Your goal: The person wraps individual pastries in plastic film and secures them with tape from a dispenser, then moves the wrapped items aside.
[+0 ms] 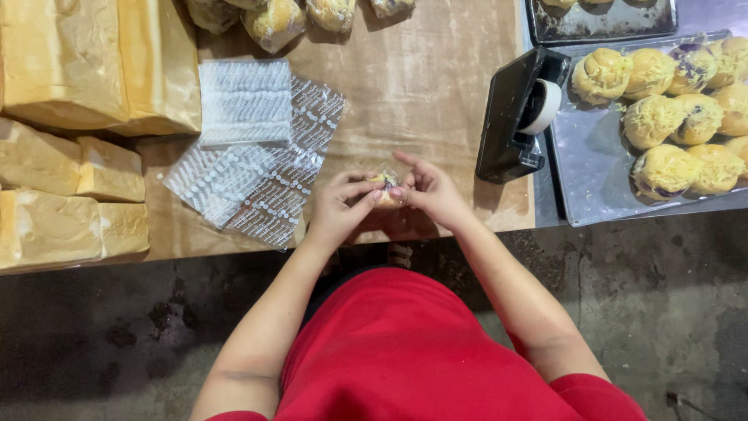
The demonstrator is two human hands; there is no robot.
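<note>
The wrapped bun (386, 189) sits just below the centre of the frame, pinched between both hands above the near edge of the wooden table (421, 86). The left hand (341, 209) curls around it from the left, fingers closed on the wrapper; the right hand (431, 189) closes on it from the right, thumb and forefinger gripping the film at the top. Most of the bun is hidden by the fingers, so the state of the seal cannot be told.

To do this step well, in my judgement: keep the film taut over the soft, crumbly top, gather the loose end into one neat fold, and press lightly, since the bun will dent easily.

Left of the hands lies a fanned pile of clear printed bags (253, 168), thin, glossy and crinkled. At right of centre stands a black tape dispenser (514, 117), hard plastic, with a white roll. Beyond it, at the right edge, a metal tray (592, 171) under clear film carries unwrapped buns (670, 117), round, yellow, rough-crusted, some with purple patches. A second dark tray (600, 23) lies at the upper right. Square-sided bread loaves (70, 125), pale and smooth, fill the left side. Bagged buns (273, 19) line the top edge.
</note>
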